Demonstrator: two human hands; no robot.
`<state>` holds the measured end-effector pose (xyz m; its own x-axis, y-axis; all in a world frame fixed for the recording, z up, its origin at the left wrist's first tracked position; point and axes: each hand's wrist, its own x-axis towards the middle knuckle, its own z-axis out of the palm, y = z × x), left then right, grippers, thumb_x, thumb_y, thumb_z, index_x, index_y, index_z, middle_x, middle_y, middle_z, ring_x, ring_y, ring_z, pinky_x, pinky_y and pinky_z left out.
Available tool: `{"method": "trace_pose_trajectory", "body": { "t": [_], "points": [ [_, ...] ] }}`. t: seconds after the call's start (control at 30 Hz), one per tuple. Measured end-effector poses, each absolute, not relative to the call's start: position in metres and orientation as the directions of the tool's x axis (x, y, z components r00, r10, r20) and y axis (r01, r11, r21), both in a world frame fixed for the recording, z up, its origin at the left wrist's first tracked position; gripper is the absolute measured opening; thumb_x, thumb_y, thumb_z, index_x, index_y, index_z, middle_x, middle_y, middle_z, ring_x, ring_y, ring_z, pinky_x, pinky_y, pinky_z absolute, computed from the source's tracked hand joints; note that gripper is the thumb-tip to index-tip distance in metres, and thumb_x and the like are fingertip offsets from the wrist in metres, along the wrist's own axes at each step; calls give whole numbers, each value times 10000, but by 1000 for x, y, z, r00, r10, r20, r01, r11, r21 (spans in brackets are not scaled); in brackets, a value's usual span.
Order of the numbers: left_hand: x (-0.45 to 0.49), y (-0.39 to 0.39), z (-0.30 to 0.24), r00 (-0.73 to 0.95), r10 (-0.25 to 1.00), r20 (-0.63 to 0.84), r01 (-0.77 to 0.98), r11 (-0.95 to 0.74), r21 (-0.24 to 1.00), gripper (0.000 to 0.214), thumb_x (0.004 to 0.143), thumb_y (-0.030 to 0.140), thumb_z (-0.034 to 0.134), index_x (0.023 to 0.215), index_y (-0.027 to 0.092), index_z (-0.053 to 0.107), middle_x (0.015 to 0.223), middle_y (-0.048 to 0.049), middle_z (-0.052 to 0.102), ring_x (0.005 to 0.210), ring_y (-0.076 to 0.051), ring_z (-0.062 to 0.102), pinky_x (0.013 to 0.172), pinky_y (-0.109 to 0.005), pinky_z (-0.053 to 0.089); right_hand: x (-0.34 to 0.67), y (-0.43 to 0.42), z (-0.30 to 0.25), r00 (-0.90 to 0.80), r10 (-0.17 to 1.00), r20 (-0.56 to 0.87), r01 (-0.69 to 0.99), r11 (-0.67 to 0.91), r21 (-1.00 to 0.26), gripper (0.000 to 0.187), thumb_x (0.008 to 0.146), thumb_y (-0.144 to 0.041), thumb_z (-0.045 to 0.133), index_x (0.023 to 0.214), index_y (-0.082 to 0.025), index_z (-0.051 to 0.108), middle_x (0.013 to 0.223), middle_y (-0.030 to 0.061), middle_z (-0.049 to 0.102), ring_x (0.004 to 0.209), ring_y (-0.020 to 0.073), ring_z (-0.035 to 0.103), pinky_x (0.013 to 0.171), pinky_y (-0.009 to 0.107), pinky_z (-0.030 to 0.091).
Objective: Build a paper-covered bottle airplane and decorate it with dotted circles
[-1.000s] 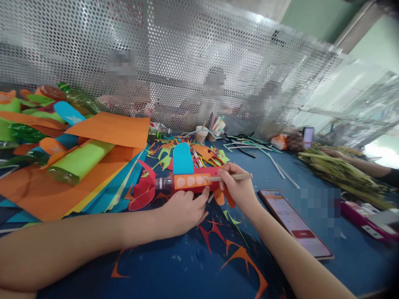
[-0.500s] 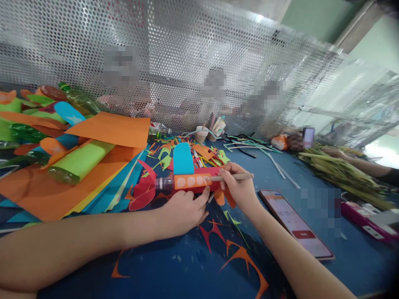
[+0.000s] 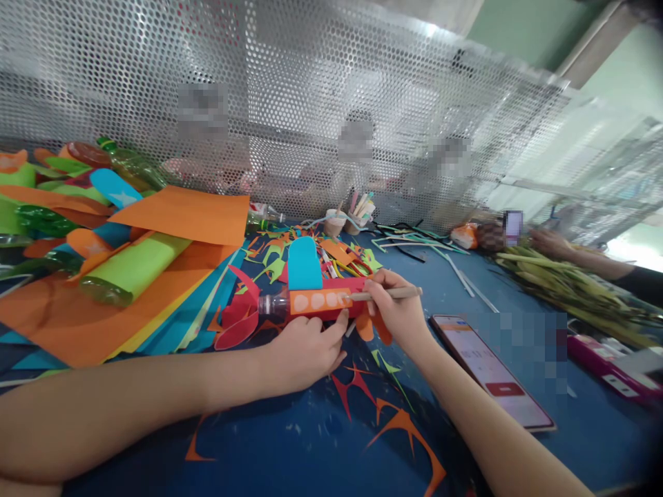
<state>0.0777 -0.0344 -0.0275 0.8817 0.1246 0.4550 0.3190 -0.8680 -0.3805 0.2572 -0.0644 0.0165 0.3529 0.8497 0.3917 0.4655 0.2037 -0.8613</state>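
A plastic bottle [image 3: 272, 306] lies on its side, wrapped in red paper with an orange strip [image 3: 299, 301] along it. Pale round dots run in a row on the strip. At the bottle's near side, my left hand [image 3: 306, 352] has its fingers curled against it, steadying it. My right hand [image 3: 396, 310] pinches a slim paintbrush [image 3: 398, 294], whose tip touches the last dot. Red paper petals [image 3: 241, 317] surround the bottle's neck end. A blue rounded paper piece [image 3: 304, 264] stands up behind the bottle, and orange paper pieces [image 3: 365, 327] show beneath my right hand.
Coloured paper sheets [image 3: 176, 214] and wrapped bottles [image 3: 135, 269] pile up at left. Paper scraps [image 3: 401, 428] litter the blue table. A phone [image 3: 492, 373] lies at right, near long leaves [image 3: 570, 283] and a co-worker's arm [image 3: 585, 262]. Cups of pens [image 3: 360, 214] stand by the perforated metal screen [image 3: 311, 90].
My hands, the brush and the bottle look almost the same. At the right, the co-worker's hand and forearm have shifted up and left above the long leaves.
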Motion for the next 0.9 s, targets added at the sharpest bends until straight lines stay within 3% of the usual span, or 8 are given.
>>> {"method": "trace_pose_trajectory", "body": {
  "t": [0.9],
  "points": [
    [78, -36, -26, 891, 134, 435, 316, -869, -381, 427, 947, 346, 349, 1221, 102, 568, 1304, -141, 533, 595, -166, 580, 434, -321, 425, 258, -65, 16, 351, 847, 400, 454, 219, -863, 288, 791, -237, 542, 531, -218, 419, 370, -75, 459, 386, 96, 383, 480, 240, 323]
  ]
}}
